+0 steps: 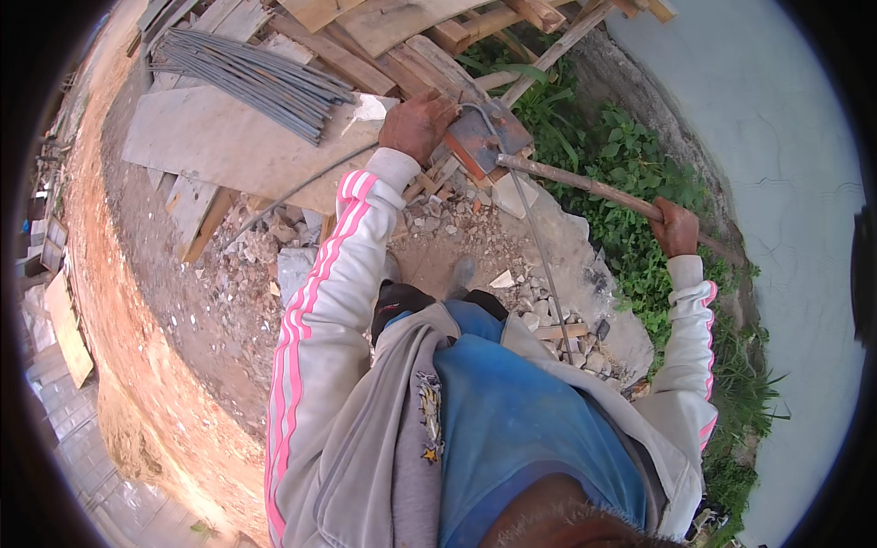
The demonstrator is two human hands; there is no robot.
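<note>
My left hand (418,126) is closed on a thin steel rod (338,163), pressing it near a small dark grey and reddish block (482,139). One end of the rod runs out to the lower left over the rubble; past my hand it curves sharply and its other length runs down toward the lower right. In my right hand (676,227) is a long rusty brown bar (585,184), with fingers wrapped around it. The bar's far end lies against the bent rod beside the block. Just what my left fingertips touch is hidden.
A bundle of straight steel rods (251,78) lies on a wide wooden board (206,137) at the upper left. Timber planks (402,27) are piled behind. Broken stones (539,310) cover the ground by my feet. Green plants (630,155) grow along a pale wall (786,137).
</note>
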